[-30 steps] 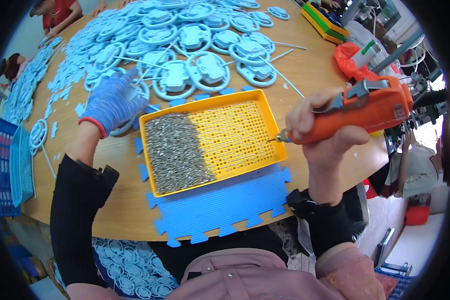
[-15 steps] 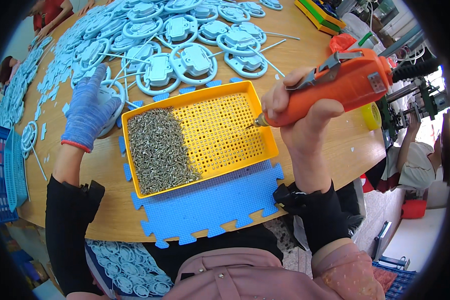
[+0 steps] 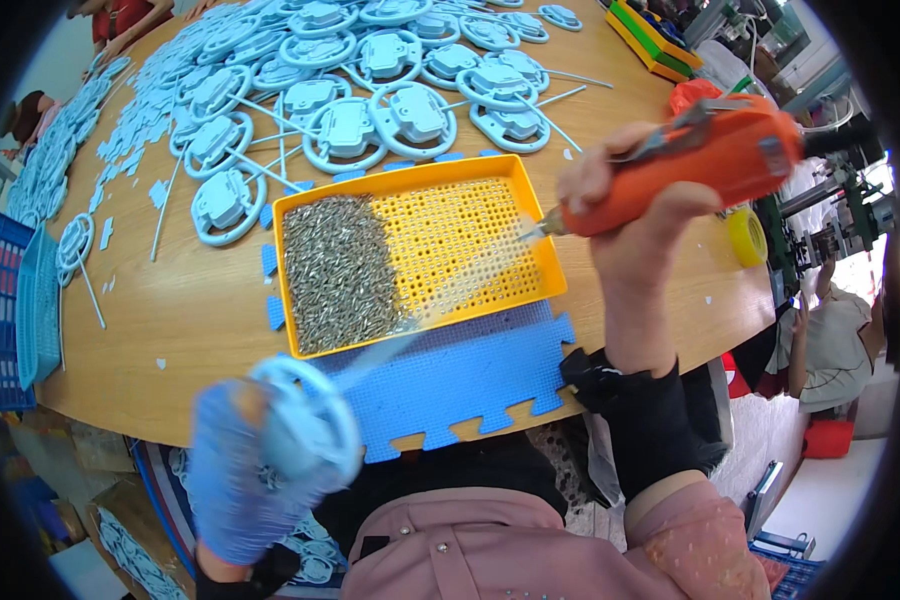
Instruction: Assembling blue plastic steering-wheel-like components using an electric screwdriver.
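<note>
My left hand point(image 3: 232, 470), in a blue knitted glove, is low at the left, off the table's front edge. It grips a light-blue ring-shaped plastic part point(image 3: 315, 425), smeared by motion; its pale stick slants up across the yellow tray. My right hand point(image 3: 635, 225) is bare and wrapped round an orange electric screwdriver point(image 3: 705, 165), thumb stretched along it. The driver's bit points left, over the right side of the yellow tray point(image 3: 425, 345). Loose silver screws point(image 3: 335, 270) fill the tray's left part; its right part is a perforated grid with screws standing in many holes.
Light-blue ring-shaped parts point(image 3: 415, 115) are heaped across the far table. The tray rests on a blue foam mat point(image 3: 470, 385). Yellow tape point(image 3: 746, 237) stands at the right, blue baskets point(image 3: 38, 305) at the left. Other people sit at the far left and right.
My left hand has left the heap and come down toward my body with a ring-shaped part. My right hand still holds the screwdriver over the tray's right side.
</note>
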### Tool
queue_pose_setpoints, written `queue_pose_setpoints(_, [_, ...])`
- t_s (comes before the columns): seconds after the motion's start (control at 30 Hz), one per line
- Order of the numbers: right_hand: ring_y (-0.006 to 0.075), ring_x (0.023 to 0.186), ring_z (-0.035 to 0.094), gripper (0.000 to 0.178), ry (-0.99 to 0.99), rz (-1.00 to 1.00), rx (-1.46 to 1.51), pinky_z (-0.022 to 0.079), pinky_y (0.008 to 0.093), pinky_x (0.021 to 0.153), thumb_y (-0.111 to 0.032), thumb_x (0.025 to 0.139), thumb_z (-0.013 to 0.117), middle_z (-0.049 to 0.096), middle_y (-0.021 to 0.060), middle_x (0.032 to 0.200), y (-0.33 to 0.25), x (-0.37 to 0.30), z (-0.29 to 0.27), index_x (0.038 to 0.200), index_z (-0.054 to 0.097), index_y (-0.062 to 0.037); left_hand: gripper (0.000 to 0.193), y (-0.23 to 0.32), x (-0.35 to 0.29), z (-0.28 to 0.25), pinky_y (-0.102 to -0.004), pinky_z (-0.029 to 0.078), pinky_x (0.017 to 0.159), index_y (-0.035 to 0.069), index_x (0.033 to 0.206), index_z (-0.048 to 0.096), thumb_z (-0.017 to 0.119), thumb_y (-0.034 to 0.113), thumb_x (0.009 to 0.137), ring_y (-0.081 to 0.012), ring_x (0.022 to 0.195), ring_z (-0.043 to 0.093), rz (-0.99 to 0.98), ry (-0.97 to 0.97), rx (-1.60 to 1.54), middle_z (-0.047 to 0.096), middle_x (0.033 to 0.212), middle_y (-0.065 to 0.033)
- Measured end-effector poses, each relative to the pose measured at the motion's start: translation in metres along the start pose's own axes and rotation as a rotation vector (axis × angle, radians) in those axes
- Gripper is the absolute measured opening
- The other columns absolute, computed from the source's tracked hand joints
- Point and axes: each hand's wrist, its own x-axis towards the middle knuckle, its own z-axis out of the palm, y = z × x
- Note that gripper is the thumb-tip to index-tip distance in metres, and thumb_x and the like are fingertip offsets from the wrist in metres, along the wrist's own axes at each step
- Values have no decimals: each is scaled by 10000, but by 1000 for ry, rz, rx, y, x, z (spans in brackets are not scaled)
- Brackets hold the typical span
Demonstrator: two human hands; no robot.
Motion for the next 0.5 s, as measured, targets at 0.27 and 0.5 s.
queue_pose_setpoints(0.27, [145,589,493,863,-194,-37,139,424,314,601,-835,600,512,513,22,679,-65,-16,46,988,533,-64,706,2,11,68,-448,438,838,73,1206,552,831,278,590,-323,1002,541,216,81,-97,559,1085,-124])
queue_pose_setpoints(0.5, [170,554,522,868,-542,296,263,446,311,554,-817,547,550,548,57,660,-53,-74,128,955,503,-53,725,-14,-5,76,-426,389,875,52,1069,636,846,438,492,-315,978,541,-20,233,-64,568,1050,-125])
